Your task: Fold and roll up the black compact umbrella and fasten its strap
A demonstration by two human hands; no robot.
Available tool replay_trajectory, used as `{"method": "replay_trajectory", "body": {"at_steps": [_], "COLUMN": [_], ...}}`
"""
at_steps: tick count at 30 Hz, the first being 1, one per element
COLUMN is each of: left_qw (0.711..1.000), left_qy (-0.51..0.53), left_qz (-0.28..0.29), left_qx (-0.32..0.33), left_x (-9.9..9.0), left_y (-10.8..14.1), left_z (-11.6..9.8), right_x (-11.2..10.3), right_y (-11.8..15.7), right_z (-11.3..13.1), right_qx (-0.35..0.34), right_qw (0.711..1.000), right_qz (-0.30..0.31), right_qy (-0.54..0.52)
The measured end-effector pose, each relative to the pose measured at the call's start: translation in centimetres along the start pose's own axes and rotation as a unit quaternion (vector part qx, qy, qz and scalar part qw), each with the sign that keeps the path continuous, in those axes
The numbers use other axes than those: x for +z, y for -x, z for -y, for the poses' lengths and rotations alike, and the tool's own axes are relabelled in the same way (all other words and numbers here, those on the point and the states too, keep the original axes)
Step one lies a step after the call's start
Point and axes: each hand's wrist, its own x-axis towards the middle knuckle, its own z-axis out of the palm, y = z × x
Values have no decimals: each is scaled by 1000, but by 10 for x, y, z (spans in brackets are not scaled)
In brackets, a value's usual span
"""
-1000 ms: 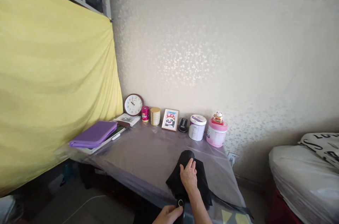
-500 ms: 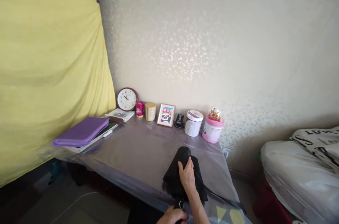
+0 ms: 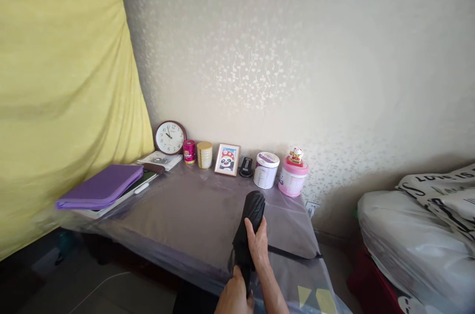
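A black folding umbrella (image 3: 243, 240) is held above the near right part of the table, its canopy gathered into a narrow bundle. Around its lower end, at the handle, my left hand (image 3: 235, 291) is closed. My right hand (image 3: 258, 245) wraps the right side of the canopy, thumb on top and some fingers hidden behind the cloth. A thin black strap (image 3: 293, 254) stretches to the right from near the umbrella, across the tabletop.
The table (image 3: 178, 215) has a clear plastic cover. Along the wall stand a clock (image 3: 170, 137), a picture frame (image 3: 227, 159), several tins and a lucky cat figurine (image 3: 296, 157). A purple folder (image 3: 102, 185) lies left. Bagged bedding (image 3: 393, 225) sits at the right.
The loose, spread canopy is now pressed into a slim bundle. My right hand has gone from lying flat on it to gripping it, and my left hand has moved up slightly.
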Motion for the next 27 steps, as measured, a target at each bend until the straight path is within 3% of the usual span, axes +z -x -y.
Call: {"method": "replay_trajectory", "body": {"at_steps": [3,6,9,11,13,14,17,22,25,27], "left_qw": [999,992,915,859,845,856,922,986,996,990], "left_qy": [-48,112,362,456,483,472,367,158,79,125], "left_qz": [3,37,151,211,216,201,116,-16,-23,7], "left_qx": [-3,39,93,93,75,64,35,56,37,69], "left_x": [-12,-19,-18,-14,-9,-6,3,9,2,-5], "left_y": [6,10,11,10,10,9,5,-9,-10,-6], "left_z": [-10,-18,-21,-22,-22,-21,-18,-6,-4,-7], "right_x": [-9,-21,-33,-39,-42,-43,-43,-41,-41,-44], "right_y": [-1,-1,3,7,10,10,10,10,13,15], "right_z": [11,24,39,47,50,50,46,44,46,44], "right_qx": [14,60,129,148,139,130,91,46,70,110], "right_qw": [997,981,946,932,928,929,943,971,967,954], "right_qz": [0,41,90,93,100,108,119,46,17,37], "right_qy": [-73,-179,-282,-318,-330,-329,-297,-230,-244,-275]}}
